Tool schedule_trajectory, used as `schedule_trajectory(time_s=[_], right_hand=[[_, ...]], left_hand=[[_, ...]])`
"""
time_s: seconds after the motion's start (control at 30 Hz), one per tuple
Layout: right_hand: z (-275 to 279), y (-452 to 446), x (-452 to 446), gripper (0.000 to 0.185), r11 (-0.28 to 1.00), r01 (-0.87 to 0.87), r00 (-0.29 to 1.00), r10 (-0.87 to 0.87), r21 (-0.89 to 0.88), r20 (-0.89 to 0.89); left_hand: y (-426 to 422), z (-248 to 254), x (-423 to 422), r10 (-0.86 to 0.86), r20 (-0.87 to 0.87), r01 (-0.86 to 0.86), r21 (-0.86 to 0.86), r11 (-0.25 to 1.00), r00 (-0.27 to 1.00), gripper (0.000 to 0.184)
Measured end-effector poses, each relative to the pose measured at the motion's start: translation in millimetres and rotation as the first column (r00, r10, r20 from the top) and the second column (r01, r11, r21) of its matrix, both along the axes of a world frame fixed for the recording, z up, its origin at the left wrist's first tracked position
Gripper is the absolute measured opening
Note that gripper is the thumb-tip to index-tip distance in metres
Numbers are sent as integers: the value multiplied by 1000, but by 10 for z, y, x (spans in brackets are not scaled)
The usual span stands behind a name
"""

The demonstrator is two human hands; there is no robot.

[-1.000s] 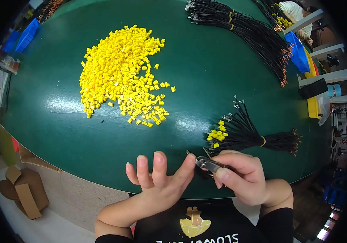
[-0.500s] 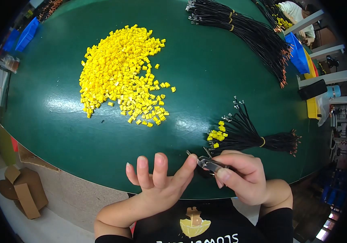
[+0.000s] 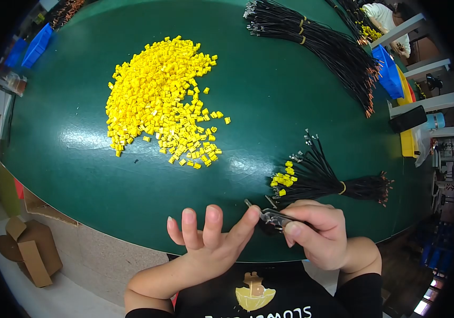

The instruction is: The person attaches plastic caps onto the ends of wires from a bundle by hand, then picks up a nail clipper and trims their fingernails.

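Note:
My right hand (image 3: 317, 233) is closed around a small metal tool (image 3: 276, 217), thumb and fingers pressed on its body. My left hand (image 3: 214, 241) meets the tool's left end with its index fingertip, the thumb hidden and the other three fingers raised apart. Two thin prongs of the tool point up and left. Just above the right hand lies a bundle of black wires (image 3: 319, 177) tied with a band, with several yellow connectors (image 3: 284, 180) at its left end. A large pile of yellow connectors (image 3: 155, 95) is spread over the green table (image 3: 73, 175).
A thicker bundle of black wires (image 3: 325, 40) lies at the back right. Blue bins (image 3: 387, 71) (image 3: 37, 46), a yellow bin (image 3: 408, 143) and a black case (image 3: 408, 119) sit around the sides. A cardboard box (image 3: 39, 252) is on the floor; another person (image 3: 388, 24) is at the top right.
The tool and my hands have shifted only slightly. The table scene sits a little lower in the view at left. My grip looks the same.

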State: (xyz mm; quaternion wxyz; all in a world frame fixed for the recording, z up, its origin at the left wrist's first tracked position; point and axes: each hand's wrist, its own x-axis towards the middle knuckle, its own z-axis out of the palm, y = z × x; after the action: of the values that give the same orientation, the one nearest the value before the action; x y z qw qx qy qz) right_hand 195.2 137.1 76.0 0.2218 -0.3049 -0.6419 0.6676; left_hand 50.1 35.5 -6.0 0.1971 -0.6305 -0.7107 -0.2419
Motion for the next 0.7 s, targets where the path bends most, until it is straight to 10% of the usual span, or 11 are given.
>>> schedule_trajectory(time_s=[0.33,0.47,0.5,0.53,0.57,0.7], right_hand=[[34,-2,0,25,981,169,986,-167,-94,27],[26,38,79,31,989,144,989,-145,-9,-37],[38,45,89,31,991,134,990,-135,-17,-44],[67,48,91,32,996,86,996,-86,22,-12],[93,49,82,34,998,35,999,-36,59,19],[38,32,-24,35,965,-125,992,121,229,33]], left_hand=[[32,49,-4,-29,28,26,95,995,999,53],[-28,258,-130,-222,318,209,76,975,922,35],[14,283,-186,-387,790,238,308,921,475,29],[56,306,-251,-479,859,99,500,860,-180,24],[72,321,-310,-468,496,-143,559,817,-732,23],[123,368,-334,-472,150,-338,517,786,-869,32]])
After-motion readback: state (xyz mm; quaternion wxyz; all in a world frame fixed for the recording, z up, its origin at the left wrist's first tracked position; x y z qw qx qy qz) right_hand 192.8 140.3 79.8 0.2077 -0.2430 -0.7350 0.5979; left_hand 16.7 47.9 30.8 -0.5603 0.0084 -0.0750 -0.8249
